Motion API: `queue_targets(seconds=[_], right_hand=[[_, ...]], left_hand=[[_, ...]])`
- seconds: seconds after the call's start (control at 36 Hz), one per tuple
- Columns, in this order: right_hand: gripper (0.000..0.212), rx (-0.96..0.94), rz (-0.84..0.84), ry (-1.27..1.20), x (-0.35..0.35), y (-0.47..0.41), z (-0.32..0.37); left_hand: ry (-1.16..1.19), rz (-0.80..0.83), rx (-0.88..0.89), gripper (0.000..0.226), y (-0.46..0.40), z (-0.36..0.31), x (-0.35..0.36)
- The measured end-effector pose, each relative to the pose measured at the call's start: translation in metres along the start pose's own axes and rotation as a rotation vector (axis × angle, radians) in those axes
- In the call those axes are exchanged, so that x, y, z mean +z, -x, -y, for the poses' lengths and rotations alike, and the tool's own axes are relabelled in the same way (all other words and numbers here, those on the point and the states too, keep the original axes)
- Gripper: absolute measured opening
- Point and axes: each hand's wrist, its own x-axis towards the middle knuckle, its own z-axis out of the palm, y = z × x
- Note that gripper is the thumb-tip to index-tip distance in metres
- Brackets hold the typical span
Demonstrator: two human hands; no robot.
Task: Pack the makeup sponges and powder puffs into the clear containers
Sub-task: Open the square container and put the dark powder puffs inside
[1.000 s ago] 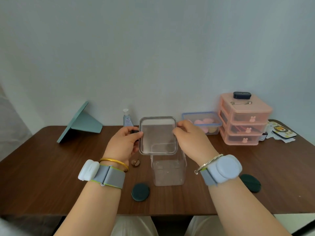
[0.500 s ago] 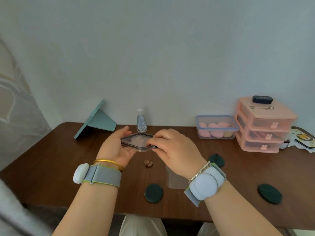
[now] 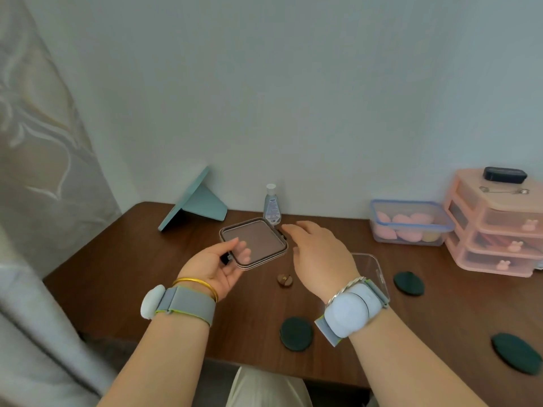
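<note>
Brown table (image 3: 123,268); left hand (image 3: 219,267) pinches square clear lid (image 3: 254,243); right hand (image 3: 318,254) open.

We see a plain pale grey-blue wall (image 3: 293,83) filling the upper and middle frame, evenly lit by soft light with no hard shadows. Down the left edge hangs a grey curtain (image 3: 38,160) with a pale swirling pattern. Across the lower half runs a dark brown wooden table (image 3: 132,259), its far edge against the wall and its left corner rounded, just beside the curtain.
</note>
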Motion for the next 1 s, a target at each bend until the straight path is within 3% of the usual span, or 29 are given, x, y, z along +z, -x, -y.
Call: queue_targets(seconds=[0.14,0.42,0.75,0.81,0.92,1.0], right_hand=[[0.037,-0.002,-0.037,0.006,-0.005,0.001,-0.001],[0.032,0.012,-0.06,0.039,-0.007,0.005,-0.012],[0.031,0.042,-0.047,0.011,-0.006,0.005,-0.019],[0.031,0.05,-0.044,0.014,-0.007,0.006,-0.022],[0.032,0.071,-0.023,0.021,-0.008,0.008,-0.027],[0.033,0.093,0.016,0.016,-0.008,0.01,-0.029]], left_hand=[[-0.028,-0.09,-0.029,0.004,-0.026,0.01,-0.005],[-0.023,-0.189,-0.005,0.012,-0.05,0.026,-0.014],[-0.348,-0.345,0.165,0.012,-0.06,0.026,-0.033],[-0.523,-0.41,0.221,0.029,-0.056,0.027,-0.031],[-0.9,-0.394,0.305,0.093,-0.05,0.031,-0.027],[-1.16,-0.338,0.297,0.101,-0.05,0.031,-0.024]])
